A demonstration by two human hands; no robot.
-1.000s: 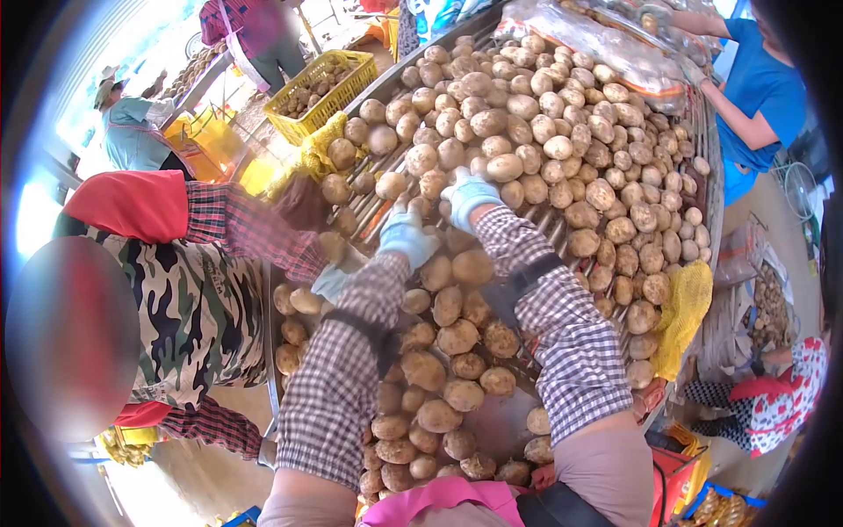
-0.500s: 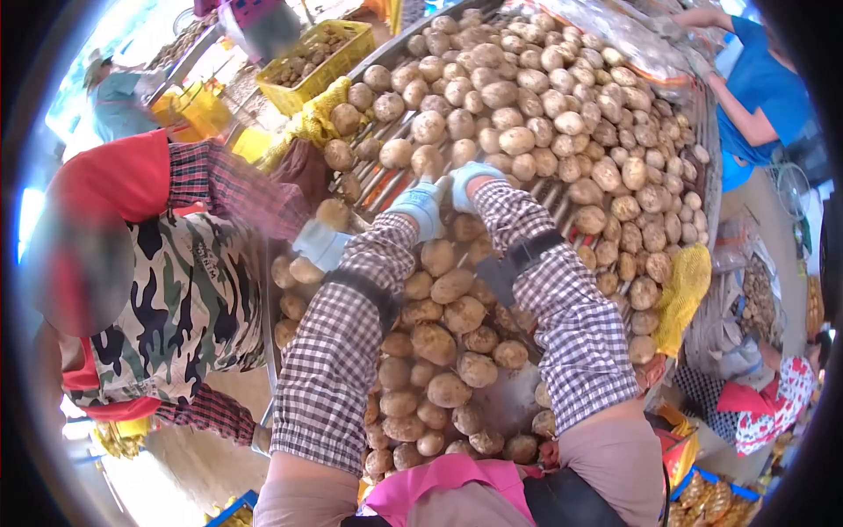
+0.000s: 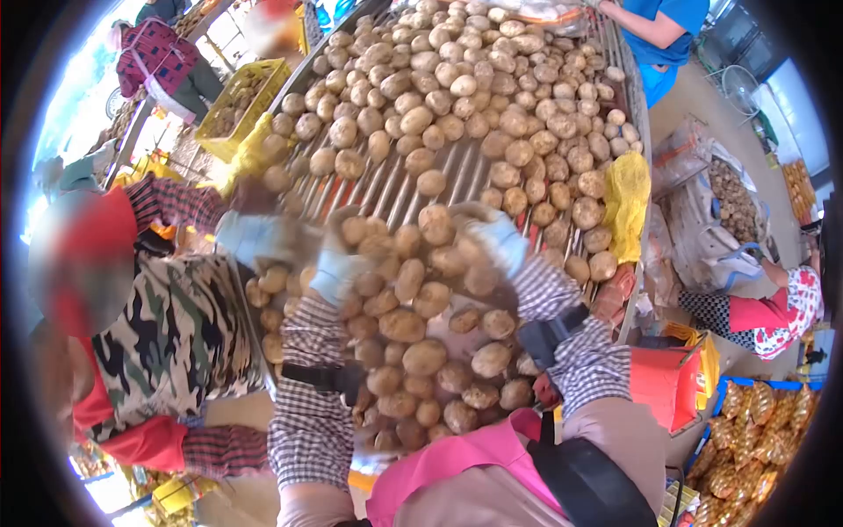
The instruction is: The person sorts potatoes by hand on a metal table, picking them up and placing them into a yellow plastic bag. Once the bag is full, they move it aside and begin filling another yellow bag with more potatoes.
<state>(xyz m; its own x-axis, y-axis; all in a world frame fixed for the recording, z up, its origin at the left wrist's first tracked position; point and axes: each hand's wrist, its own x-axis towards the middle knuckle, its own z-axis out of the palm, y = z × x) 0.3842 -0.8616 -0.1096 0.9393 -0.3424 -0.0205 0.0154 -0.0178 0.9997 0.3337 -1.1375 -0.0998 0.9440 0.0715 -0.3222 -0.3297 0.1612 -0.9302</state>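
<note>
Potatoes (image 3: 424,357) lie loosely between the person's two checked sleeves, close to the body; at the far end of this cluster, the gloved left hand (image 3: 339,266) sits along one side and the gloved right hand (image 3: 497,241) curves along the other; both are blurred, so I cannot tell whether the fingers are closed on any potato or only resting against them; half a second ago the hands were close together at the foot of the large pile, and now they are well apart and nearer the body, with potatoes between them; the change suggests those potatoes have been drawn off the pile; beyond the hands, a wider stretch of metal rollers (image 3: 392,195) now shows bare, and past it the pile (image 3: 439,83) spreads across the far end; just beside the left hand is a co-worker's gloved hand (image 3: 251,239), also blurred; a yellow net (image 3: 627,215) hangs at the right edge; the view has shifted too, bringing more of a crate of bagged goods (image 3: 751,435) into sight at lower right
</note>
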